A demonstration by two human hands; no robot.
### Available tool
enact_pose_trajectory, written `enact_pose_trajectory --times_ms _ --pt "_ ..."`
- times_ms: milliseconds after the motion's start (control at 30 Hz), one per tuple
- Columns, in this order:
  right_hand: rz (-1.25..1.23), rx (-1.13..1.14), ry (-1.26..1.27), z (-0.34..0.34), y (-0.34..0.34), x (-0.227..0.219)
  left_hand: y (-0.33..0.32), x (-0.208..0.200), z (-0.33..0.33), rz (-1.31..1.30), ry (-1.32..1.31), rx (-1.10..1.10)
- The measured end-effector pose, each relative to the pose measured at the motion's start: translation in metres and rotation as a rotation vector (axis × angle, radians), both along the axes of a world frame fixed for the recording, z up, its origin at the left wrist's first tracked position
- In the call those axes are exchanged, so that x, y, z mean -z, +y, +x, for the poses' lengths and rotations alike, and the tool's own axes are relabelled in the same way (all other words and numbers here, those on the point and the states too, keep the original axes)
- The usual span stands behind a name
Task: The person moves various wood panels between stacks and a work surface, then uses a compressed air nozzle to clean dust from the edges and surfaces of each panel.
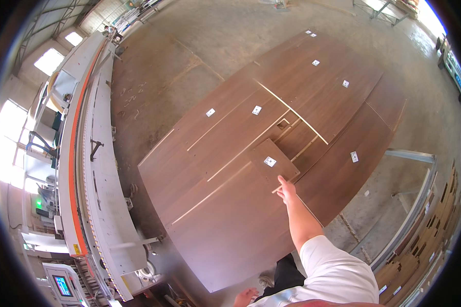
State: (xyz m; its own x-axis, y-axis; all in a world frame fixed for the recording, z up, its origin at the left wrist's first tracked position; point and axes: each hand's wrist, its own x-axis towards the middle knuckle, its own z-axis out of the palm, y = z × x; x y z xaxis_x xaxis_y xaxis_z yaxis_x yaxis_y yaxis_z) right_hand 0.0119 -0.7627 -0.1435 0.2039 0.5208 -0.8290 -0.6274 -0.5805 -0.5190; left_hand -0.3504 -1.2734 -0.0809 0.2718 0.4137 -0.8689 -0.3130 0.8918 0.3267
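Note:
My right arm stretches out over a large stack of dark brown boards. At its end my right hand (pixel 287 191) is closed on the near edge of a small brown panel (pixel 280 153), with one finger laid on the panel's top. This panel carries a white label and lies over the larger boards (pixel 225 169). Low in the picture, by my dark trouser leg, hangs my left hand (pixel 246 297). Its fingers are loosely curled and apart, with nothing seen in them; part of that hand is cut off by the lower edge.
A long white machine (pixel 95 153) with an orange stripe runs along the left, its control screen (pixel 62 286) at the lower left. On the right stand a grey metal frame (pixel 410 155) and stacked brown boards (pixel 420 256). Another person (pixel 112 34) is far off at the upper left.

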Motion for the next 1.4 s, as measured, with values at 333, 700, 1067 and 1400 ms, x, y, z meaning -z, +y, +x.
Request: enact_pose_trajectory --times_ms 333,700,1067,1400 --pt "0.324 -0.366 -0.299 -0.031 -0.147 -0.151 -0.006 0.001 -0.036 0.229 0.496 0.408" --pt "0.605 -1.131 -0.048 -0.239 -0.467 -0.262 -0.047 -0.236 -0.096 0.391 0.106 -0.783" --pt "0.618 -1.349 -0.110 -0.405 -0.521 -0.283 -0.258 -0.178 -0.236 0.604 0.061 -1.037" --pt "0.728 -1.553 -0.086 -0.633 -0.570 -0.265 -0.341 -0.212 -0.357 0.350 0.498 -1.375"
